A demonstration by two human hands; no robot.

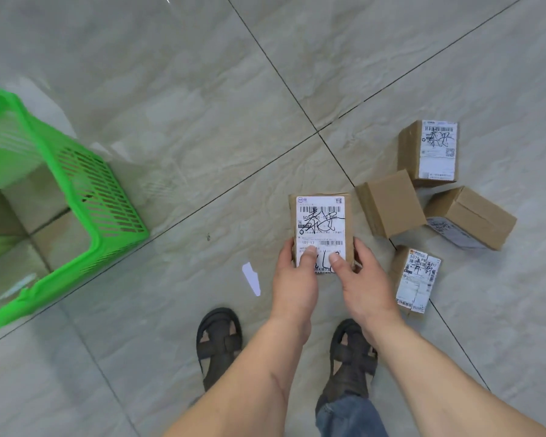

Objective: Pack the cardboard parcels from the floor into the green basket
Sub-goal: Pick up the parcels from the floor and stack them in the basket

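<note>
A cardboard parcel [320, 222] with a white shipping label on top is held at its near end by both hands. My left hand [293, 279] grips its left side, thumb on the label. My right hand [360, 279] grips its right side, thumb also on the label. Several more cardboard parcels lie on the floor to the right: a plain one [390, 203], a labelled one [429, 151] behind it, one on its side [472, 217], and a small labelled one [415, 279] nearest me. The green basket [85, 197] stands at the left, with no parcels visible inside.
The floor is glossy grey tile [186, 105] with dark grout lines. A small white scrap of paper [252, 278] lies left of my hands. My feet in dark sandals [218, 342] stand below the held parcel.
</note>
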